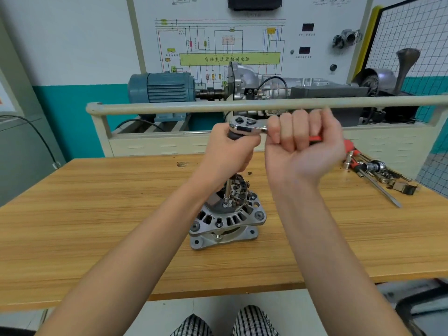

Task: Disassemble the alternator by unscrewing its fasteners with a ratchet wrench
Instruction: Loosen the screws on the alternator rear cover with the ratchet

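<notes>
- Tabletop [97, 226] of light wood grain spans the view, with both bare forearms reaching over it from the near edge.
- Left forearm rises from the lower left toward the centre; the left hand [226, 154] is held above the alternator, its fingers curled round the dark upper end of the extension bar just under the ratchet head.
- Alternator [226, 217] stands on the tabletop at its middle, mounting flange down, vented silver housing above, with the exposed rear components on top.
- Extension bar [228, 190] runs straight down from the left hand, and the socket at its lower end sits on a fastener on the alternator's top.
- Ratchet wrench [244, 126] lies level above the alternator, chrome head over the left hand, red handle pointing right.
- Right forearm comes up from the lower right; the right hand [303, 144] is raised palm toward the camera, fingers wrapped tightly round the wrench handle.
- Loose tools [373, 173], including sockets, lie at the tabletop's far right edge, well apart from the alternator.
</notes>
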A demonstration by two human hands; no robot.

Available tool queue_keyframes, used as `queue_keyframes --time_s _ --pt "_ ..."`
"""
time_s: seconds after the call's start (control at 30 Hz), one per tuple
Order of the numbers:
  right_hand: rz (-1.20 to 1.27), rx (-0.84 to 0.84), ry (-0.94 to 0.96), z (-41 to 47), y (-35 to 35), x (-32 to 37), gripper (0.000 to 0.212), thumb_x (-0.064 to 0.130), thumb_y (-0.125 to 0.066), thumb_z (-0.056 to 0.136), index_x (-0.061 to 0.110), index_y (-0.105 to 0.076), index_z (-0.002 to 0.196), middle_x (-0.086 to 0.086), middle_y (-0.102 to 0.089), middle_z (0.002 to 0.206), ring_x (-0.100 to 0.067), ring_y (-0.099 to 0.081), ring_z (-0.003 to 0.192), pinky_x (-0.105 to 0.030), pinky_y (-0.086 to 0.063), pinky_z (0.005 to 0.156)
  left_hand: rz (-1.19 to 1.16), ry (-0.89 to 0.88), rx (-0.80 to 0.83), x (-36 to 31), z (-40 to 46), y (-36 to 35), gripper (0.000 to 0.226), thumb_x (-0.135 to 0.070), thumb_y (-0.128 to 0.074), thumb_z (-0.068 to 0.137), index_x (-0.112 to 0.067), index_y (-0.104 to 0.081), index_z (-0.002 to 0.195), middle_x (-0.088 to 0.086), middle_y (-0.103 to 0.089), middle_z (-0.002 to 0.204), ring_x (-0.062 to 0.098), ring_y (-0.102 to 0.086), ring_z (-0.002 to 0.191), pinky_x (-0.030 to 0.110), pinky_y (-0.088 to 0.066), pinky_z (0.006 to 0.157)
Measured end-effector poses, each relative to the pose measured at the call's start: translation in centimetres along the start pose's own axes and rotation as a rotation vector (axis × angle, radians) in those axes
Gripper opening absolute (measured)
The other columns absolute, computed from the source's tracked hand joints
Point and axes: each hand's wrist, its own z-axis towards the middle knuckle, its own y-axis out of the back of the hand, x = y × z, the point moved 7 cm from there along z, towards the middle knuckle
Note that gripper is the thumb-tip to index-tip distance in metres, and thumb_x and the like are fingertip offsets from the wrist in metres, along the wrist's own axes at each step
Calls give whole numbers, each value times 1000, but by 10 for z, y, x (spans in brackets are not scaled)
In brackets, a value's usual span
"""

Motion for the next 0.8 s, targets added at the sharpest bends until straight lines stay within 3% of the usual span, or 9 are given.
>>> queue_keyframes --time_s 0.1,0.17,0.23,0.4,0.5,0.57,0.63,0.7,0.8 --pt "-149 208 275 -32 -17 10 46 7 -24 92 17 -40 50 4 -20 40 -8 -23 37 -26 -28 48 97 -133 -128 -10 -8 -2 33 7 -52 74 -14 -37 53 -1 -30 45 12 -26 46 22 -20 42" --pt "-169 230 295 -32 -18 12 48 7 -21 93 18 -39 50 5 -23 39 -7 -24 37 -26 -30 49 94 -127 -144 -11 -10 -1 32 10 -54 75 -11 -40 55 2 -31 48 14 -26 48 25 -21 44" --pt "-111 159 141 -13 -12 8 50 9 -23 95 20 -34 47 5 -19 38 -9 -18 35 -24 -28 44 85 -57 -73 -9 -8 4 34 9 -56 79 -9 -41 55 1 -34 45 14 -28 43 23 -24 44" --pt "215 -119 -613 39 8 -40 45 16 -34 91 24 -25 48 10 -11 42 -8 -6 38 -19 -17 38 142 10 400 -8 -4 -7 29 -4 -66 73 -14 -53 49 3 -49 43 20 -45 40 28 -43 51" --pt "232 -174 -749 46 16 -53 47 22 -31 99 25 -27 52 13 -12 44 -5 -7 37 -17 -13 36 23 104 470 -2 -4 -18 38 -2 -62 75 -18 -46 44 -1 -37 37 13 -32 32 20 -30 41" --pt "224 -177 -688 46 15 -49 51 22 -30 99 24 -26 49 11 -12 41 -5 -6 37 -19 -14 35 -32 137 376 4 -2 -15 42 -1 -57 73 -24 -42 42 -6 -31 37 9 -23 31 15 -23 38" --pt "204 -160 -510 41 13 -36 56 18 -30 97 20 -27 41 7 -15 34 -7 -6 36 -18 -17 36 -43 111 182 7 1 -5 38 -2 -53 69 -24 -41 40 -7 -29 38 9 -21 33 13 -22 40" --pt "86 -71 -227 24 6 -18 55 15 -28 96 17 -32 42 5 -19 33 -10 -10 34 -19 -21 38 -15 40 -36 6 0 5 37 -2 -54 67 -24 -40 40 -6 -30 39 11 -23 35 16 -22 42" --pt "-146 201 242 -24 -18 -1 41 7 -33 91 19 -33 51 2 -19 40 -9 -19 38 -26 -24 47 88 -95 -255 -3 -7 10 45 9 -59 77 -18 -36 49 1 -32 47 11 -25 45 24 -22 44"
